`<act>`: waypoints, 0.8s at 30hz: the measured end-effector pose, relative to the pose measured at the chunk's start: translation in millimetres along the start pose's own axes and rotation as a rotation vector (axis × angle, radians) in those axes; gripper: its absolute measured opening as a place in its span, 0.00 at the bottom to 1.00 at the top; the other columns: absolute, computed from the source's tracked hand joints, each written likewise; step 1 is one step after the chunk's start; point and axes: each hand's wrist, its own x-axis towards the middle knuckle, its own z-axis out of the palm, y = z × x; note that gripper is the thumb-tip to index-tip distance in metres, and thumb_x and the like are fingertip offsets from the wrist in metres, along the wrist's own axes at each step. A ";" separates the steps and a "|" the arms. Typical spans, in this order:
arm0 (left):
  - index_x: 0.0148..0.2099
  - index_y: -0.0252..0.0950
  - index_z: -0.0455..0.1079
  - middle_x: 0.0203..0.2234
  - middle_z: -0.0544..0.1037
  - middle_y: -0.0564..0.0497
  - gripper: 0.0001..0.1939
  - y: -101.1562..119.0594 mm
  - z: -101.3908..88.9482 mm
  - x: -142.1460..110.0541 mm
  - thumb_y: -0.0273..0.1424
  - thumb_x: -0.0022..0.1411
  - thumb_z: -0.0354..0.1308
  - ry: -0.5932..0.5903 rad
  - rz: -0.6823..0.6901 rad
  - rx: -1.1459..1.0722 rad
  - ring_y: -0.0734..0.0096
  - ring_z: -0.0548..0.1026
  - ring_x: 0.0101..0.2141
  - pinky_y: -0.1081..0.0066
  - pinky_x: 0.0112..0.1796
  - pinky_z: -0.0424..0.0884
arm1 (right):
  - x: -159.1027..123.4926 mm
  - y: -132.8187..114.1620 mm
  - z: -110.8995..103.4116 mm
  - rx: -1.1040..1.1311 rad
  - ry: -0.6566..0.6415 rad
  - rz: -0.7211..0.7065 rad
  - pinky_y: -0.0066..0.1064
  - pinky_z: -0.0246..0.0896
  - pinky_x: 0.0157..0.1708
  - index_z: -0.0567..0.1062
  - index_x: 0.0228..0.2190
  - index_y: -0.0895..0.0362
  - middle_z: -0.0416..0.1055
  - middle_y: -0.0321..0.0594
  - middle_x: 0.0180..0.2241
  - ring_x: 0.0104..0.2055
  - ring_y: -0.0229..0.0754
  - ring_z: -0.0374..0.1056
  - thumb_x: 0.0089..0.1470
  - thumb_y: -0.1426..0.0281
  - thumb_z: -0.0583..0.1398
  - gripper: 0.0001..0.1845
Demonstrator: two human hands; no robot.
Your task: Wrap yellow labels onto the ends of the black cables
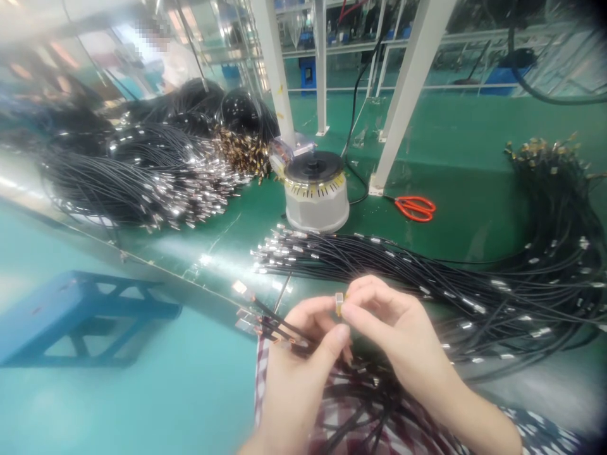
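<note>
My left hand (296, 373) is closed around a small bunch of thin black cables (272, 319) whose metal-tipped ends stick out to the left. My right hand (396, 338) pinches a small metal connector (338, 303) between thumb and forefinger, just above my left fingers. Both hands are over my lap at the near edge of the green table (455, 189). More black cables trail down across my checked clothing (360, 411).
A long bundle of black cables with silver ends (379, 262) lies across the table beyond my hands. A white round machine with a black top (315, 189) stands behind it. Red-handled scissors (416, 207) lie to its right. Cable heaps (156, 170) fill the far left; a blue stool (76, 316) stands below.
</note>
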 end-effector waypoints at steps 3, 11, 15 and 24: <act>0.39 0.37 0.74 0.21 0.74 0.56 0.07 -0.4 1.1 3.0 0.31 0.57 0.65 0.001 -0.015 -0.051 0.75 0.71 0.21 0.74 0.26 0.67 | -1.7 0.5 4.1 -0.029 0.024 0.003 0.34 0.60 0.35 0.73 0.22 0.55 0.67 0.36 0.31 0.36 0.41 0.64 0.52 0.67 0.65 0.10; 0.35 0.35 0.72 0.17 0.72 0.57 0.05 3.6 1.4 11.6 0.31 0.60 0.62 -0.045 -0.096 -0.187 0.77 0.69 0.19 0.75 0.25 0.65 | -3.8 3.3 1.0 -0.007 -0.034 0.032 0.38 0.58 0.43 0.74 0.22 0.55 0.67 0.36 0.30 0.38 0.43 0.65 0.55 0.65 0.64 0.12; 0.36 0.36 0.71 0.20 0.74 0.56 0.10 5.4 -4.9 12.2 0.29 0.52 0.69 -0.097 -0.139 -0.159 0.77 0.71 0.20 0.77 0.25 0.65 | -2.0 4.6 -4.7 -0.048 -0.067 -0.020 0.37 0.58 0.45 0.76 0.24 0.54 0.69 0.36 0.33 0.39 0.42 0.66 0.57 0.65 0.62 0.11; 0.29 0.34 0.71 0.16 0.75 0.54 0.06 5.6 -4.1 11.4 0.25 0.54 0.65 -0.049 -0.202 -0.160 0.75 0.72 0.20 0.76 0.25 0.66 | -0.2 3.1 -0.2 -0.063 0.004 -0.031 0.37 0.60 0.43 0.78 0.21 0.54 0.69 0.37 0.30 0.36 0.41 0.67 0.52 0.68 0.65 0.09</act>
